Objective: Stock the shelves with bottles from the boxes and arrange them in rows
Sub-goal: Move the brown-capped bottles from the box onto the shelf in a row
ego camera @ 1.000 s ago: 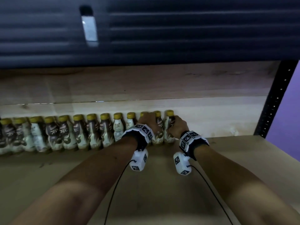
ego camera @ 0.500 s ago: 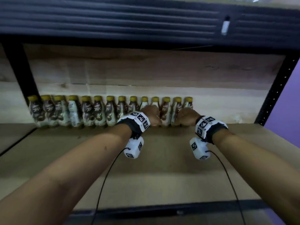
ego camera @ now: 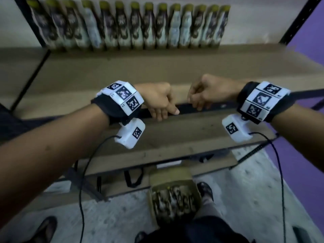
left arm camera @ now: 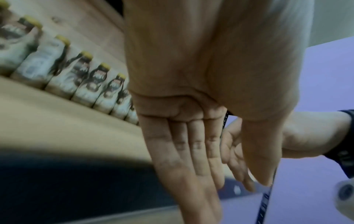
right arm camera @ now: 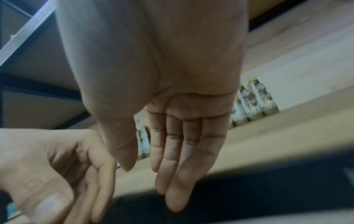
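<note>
A row of several small yellow-capped bottles [ego camera: 129, 27] stands along the back of the wooden shelf [ego camera: 122, 71]. They also show in the left wrist view as bottles [left arm camera: 63, 75] and in the right wrist view as bottles [right arm camera: 254, 103]. My left hand [ego camera: 168, 111] and right hand [ego camera: 198, 104] hover side by side over the shelf's front edge, well clear of the row. Both are empty. The left hand's fingers [left arm camera: 191, 151] and the right hand's fingers [right arm camera: 178, 151] lie straight and relaxed. An open cardboard box [ego camera: 173, 199] holding more bottles sits on the floor below.
A lower wooden shelf [ego camera: 175, 135] juts out beneath my hands. Black metal uprights [ego camera: 296, 21] frame the shelf, with a purple wall [ego camera: 313, 42] to the right. My feet [ego camera: 205, 190] stand on the speckled floor beside the box. Bare board lies in front of the row.
Both hands have let go of the bottles at the right end of the row and drawn back to the shelf's front edge. The head view has tipped down toward the floor.
</note>
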### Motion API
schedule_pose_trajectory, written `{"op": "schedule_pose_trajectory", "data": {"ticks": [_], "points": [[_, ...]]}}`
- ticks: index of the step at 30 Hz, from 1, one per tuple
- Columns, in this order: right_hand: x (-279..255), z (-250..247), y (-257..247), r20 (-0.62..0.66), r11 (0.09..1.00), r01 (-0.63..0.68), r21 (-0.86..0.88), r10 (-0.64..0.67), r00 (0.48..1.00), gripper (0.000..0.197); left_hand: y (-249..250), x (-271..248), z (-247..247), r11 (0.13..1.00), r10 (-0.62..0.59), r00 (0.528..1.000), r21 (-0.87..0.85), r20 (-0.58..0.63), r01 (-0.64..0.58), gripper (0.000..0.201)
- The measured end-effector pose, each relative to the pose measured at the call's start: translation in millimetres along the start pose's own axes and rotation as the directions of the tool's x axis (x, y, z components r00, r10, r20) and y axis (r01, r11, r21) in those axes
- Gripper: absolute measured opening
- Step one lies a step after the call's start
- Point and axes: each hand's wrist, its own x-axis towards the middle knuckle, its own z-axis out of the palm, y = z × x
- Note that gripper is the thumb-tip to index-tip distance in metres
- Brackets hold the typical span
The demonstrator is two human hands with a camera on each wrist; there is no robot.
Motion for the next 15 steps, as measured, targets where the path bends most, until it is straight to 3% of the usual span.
{"op": "schedule_pose_trajectory", "data": {"ticks": [3, 8, 10, 12, 15], "points": [[-12, 52, 15, 0.106, 0.997, -0.030, 0.067, 0.023, 0.994, 0.011, -32, -2, 59, 0.999, -0.008, 0.993, -0.050, 0.116, 0.014, 0.025], [-13, 155, 65, 0.280, 0.974, -0.184, 0.133, 0.141, 0.950, 0.011, -97, 9, 166, 0.984, -0.150, 0.968, -0.066, 0.203, 0.166, 0.018], [-16, 195, 88, 0.365, 0.938, -0.297, 0.179, 0.217, 0.905, 0.012, -119, 9, 206, 0.968, -0.227, 0.949, -0.053, 0.221, 0.244, 0.011], [-22, 231, 112, 0.436, 0.905, -0.386, 0.178, 0.279, 0.855, 0.013, -139, 8, 243, 0.948, -0.289, 0.927, -0.067, 0.238, 0.312, 0.023], [-33, 273, 149, 0.480, 0.900, -0.423, 0.106, 0.326, 0.814, 0.026, -153, 1, 290, 0.906, -0.392, 0.883, -0.057, 0.259, 0.419, 0.022]]}}
